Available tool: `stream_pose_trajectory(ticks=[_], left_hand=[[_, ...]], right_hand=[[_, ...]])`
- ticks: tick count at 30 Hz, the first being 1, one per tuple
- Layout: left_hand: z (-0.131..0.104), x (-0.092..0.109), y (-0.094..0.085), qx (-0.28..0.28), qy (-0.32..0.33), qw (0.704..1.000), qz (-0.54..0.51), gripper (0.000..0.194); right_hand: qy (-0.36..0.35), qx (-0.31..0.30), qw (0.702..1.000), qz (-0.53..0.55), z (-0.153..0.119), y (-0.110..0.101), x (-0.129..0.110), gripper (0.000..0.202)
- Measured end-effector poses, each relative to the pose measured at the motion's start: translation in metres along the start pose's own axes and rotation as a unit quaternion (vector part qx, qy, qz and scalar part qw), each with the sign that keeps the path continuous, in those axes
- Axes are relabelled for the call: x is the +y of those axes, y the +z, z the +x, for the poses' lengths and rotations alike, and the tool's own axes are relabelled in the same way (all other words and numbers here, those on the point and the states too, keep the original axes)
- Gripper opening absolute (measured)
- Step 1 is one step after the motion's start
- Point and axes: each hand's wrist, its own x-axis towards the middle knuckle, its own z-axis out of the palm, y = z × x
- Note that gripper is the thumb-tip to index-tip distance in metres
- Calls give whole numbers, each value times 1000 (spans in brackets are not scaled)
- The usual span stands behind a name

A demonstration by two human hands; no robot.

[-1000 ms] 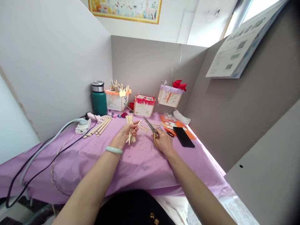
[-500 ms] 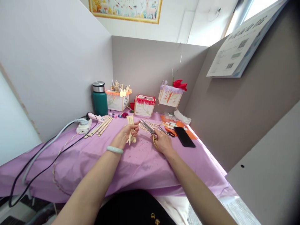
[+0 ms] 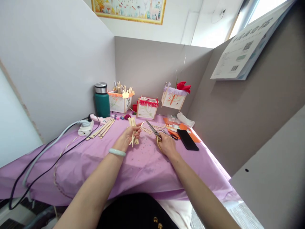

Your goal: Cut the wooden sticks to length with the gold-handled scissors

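Observation:
A bundle of thin wooden sticks (image 3: 132,122) stands upright in my left hand (image 3: 128,135), whose fingers wrap round it. One short stick end pokes out to the right from between the fingertips. My right hand (image 3: 167,143) is closed on the gold handles of a pair of scissors (image 3: 153,128). The blades point up and left, a small gap away from the stick end. Behind the hands, loose sticks (image 3: 160,127) and a second pair of scissors with black handles (image 3: 173,136) lie on the purple cloth (image 3: 143,168).
A green bottle (image 3: 102,101) and decorated paper boxes (image 3: 147,109) stand along the back. More sticks (image 3: 102,128) lie at left beside a power strip (image 3: 85,128) with cables. A black phone (image 3: 187,139) and orange paper (image 3: 196,136) are at right. Partitions (image 3: 154,63) enclose the table.
The scissors in my right hand have shifted slightly right, away from my left hand. A pale stick end now shows more clearly at my left fingertips. The bundle stays nearly in place.

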Motion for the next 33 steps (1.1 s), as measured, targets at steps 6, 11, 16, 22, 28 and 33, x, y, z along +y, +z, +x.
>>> stream_pose_trajectory(ticks=[6, 11, 16, 22, 28, 33], left_hand=[[0, -1, 0, 16, 4, 1000, 0, 30], [0, -2, -2, 2, -5, 1000, 8, 29], [1, -2, -3, -16, -12, 1000, 22, 33], [3, -4, -3, 5, -3, 1000, 21, 35], [4, -5, -3, 14, 22, 1000, 13, 33], [3, -5, -2, 12, 18, 1000, 18, 32]], right_hand=[[-17, 5, 1000, -2, -2, 1, -1, 41], [-16, 6, 1000, -15, -3, 0, -3, 40], [-17, -13, 1000, -1, -1, 1, -1, 31], [-23, 11, 1000, 4, 0, 4, 1, 31], [-20, 12, 1000, -4, -2, 1, 0, 40], [-21, 6, 1000, -10, -2, 0, -1, 37]])
